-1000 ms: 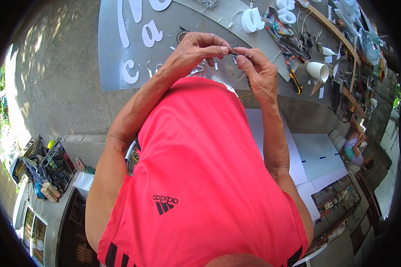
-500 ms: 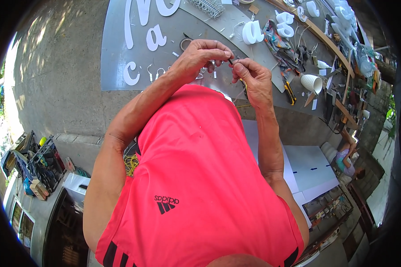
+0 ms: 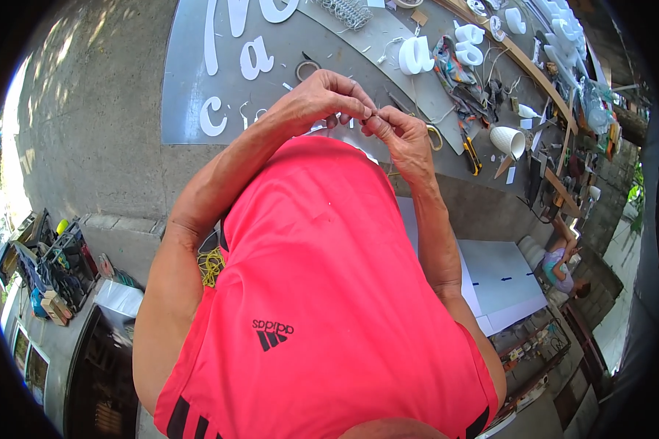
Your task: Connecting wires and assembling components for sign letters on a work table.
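Dark small piece [image 3: 374,113] between left hand [image 3: 328,99] and right hand [image 3: 408,143], each grip pinching it.

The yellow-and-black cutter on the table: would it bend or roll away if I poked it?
The yellow-and-black cutter probably wouldn't bend, because its long handle looks straight and solid. It might slide or spin instead of rolling, since it's long and seems to lie flat. It's probably fairly light, because it looks slim.

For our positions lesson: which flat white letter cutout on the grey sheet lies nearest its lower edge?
The small, open-sided curved cutout, near the lower-left corner of the grey sheet; the closed-loop cutout and the long-stroked cutout lie farther up.
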A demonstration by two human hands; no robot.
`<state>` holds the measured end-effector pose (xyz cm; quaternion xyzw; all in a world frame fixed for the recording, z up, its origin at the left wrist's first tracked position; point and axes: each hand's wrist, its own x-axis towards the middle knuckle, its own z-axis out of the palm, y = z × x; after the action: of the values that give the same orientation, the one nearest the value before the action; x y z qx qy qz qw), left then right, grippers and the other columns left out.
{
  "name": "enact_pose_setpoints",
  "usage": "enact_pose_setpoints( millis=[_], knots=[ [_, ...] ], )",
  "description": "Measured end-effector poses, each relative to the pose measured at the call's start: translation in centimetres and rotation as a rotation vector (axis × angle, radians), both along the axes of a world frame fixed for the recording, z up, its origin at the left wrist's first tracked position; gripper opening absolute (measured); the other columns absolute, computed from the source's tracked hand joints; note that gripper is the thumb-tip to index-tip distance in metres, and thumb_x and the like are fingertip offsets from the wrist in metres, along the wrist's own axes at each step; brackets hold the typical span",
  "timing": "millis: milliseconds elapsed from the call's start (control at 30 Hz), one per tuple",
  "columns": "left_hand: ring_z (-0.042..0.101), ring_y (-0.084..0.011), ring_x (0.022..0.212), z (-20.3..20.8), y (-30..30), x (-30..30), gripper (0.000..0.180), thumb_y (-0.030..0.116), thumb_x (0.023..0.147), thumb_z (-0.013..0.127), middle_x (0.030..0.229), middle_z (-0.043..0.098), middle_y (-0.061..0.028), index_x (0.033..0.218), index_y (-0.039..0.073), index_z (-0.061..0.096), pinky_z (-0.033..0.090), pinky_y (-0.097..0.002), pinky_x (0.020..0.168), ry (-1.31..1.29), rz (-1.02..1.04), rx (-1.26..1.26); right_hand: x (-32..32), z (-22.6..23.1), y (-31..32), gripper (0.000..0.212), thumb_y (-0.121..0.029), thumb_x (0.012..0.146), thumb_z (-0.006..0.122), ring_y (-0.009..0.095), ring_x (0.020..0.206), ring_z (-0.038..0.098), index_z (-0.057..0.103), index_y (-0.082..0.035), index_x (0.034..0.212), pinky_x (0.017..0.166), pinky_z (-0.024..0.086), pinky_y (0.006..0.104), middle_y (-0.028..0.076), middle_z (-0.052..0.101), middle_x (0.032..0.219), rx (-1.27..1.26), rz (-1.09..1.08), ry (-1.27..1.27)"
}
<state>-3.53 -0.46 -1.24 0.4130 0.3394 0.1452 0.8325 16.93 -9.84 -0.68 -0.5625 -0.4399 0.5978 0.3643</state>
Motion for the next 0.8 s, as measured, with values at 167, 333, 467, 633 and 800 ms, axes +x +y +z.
enact_pose_setpoints(
  millis=[167, 333, 467, 633, 800],
  knots=[
    [0.057, -0.0066, 0.063, -1.7, -0.8, -0.4, 0.016, 0.017, 0.089, 0.076, 0.077, 0.068, -0.0013, 0.096, 0.003, 0.074, 0.045, -0.0222, 0.054, -0.001, -0.027, -0.016, -1.9, -0.1, -1.2, 0.019, -0.014, 0.099, 0.069, 0.013, 0.085, 0.071, 0.069, 0.002, 0.109, 0.076, 0.055, 0.0278, 0.007, 0.074, 0.088, -0.052, -0.114, -0.069],
    [0.066, -0.0117, 0.082, -2.2, -1.1, -0.3, 0.014, 0.015, 0.095, 0.071, 0.105, 0.072, -0.0083, 0.103, 0.004, 0.07, 0.049, -0.0256, 0.056, -0.08, 0.15, -0.262, -2.3, 0.6, -1.4, 0.013, -0.009, 0.096, 0.069, 0.017, 0.082, 0.073, 0.067, 0.0, 0.105, 0.075, 0.055, 0.0286, 0.011, 0.074, 0.092, 0.175, -0.195, -0.191],
    [0.069, -0.0139, 0.083, -1.9, -0.9, -0.1, 0.014, 0.016, 0.095, 0.071, 0.108, 0.074, -0.012, 0.1, 0.004, 0.069, 0.05, -0.0255, 0.058, -0.188, 0.17, -0.283, -1.1, 0.8, -0.5, 0.011, -0.005, 0.093, 0.07, 0.016, 0.076, 0.07, 0.069, -0.002, 0.104, 0.073, 0.054, 0.0278, 0.011, 0.072, 0.091, 0.549, -0.102, -0.587],
    [0.071, -0.0176, 0.092, -1.6, -0.4, 0.4, 0.01, 0.014, 0.101, 0.06, 0.12, 0.069, -0.0208, 0.103, 0.005, 0.065, 0.054, -0.0264, 0.058, -0.309, 0.166, -0.139, -0.4, 1.8, -0.1, 0.011, -0.003, 0.092, 0.069, 0.013, 0.071, 0.064, 0.071, -0.003, 0.103, 0.065, 0.051, 0.0275, 0.007, 0.071, 0.087, 0.424, -0.207, -0.448],
    [0.073, -0.0192, 0.097, 0.4, 0.1, 1.2, 0.014, 0.02, 0.104, 0.056, 0.123, 0.068, -0.02, 0.104, 0.006, 0.058, 0.055, -0.0248, 0.056, -0.313, 0.163, -0.035, 0.0, 2.8, 0.9, 0.012, -0.008, 0.094, 0.069, 0.011, 0.069, 0.062, 0.073, -0.001, 0.103, 0.062, 0.049, 0.0272, 0.006, 0.071, 0.084, 0.308, -0.212, -0.354]
  ],
)
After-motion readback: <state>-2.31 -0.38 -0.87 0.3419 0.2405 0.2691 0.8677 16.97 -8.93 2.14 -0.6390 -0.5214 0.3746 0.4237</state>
